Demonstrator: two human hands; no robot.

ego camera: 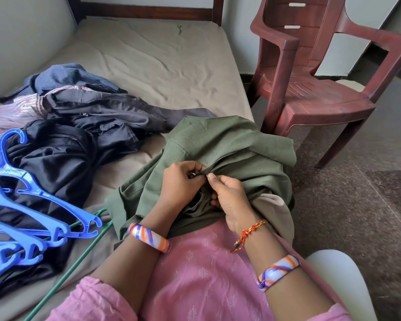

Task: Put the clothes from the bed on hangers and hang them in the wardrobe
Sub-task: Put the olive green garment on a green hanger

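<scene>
While the blue hangers [32, 193] wait on the bed [160, 61], her left hand [181, 184] and right hand [229, 195] both pinch the olive shirt [229, 140] placket in her lap, buttoning I'd guess. Next comes grabbing a hanger.

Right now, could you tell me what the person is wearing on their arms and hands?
Both arms carry pink sleeves pushed up near the elbows. The left hand has a broad white bangle swirled with orange and purple at the wrist. The right hand has a red-and-yellow thread at the wrist and a matching bangle higher up the forearm.
</scene>
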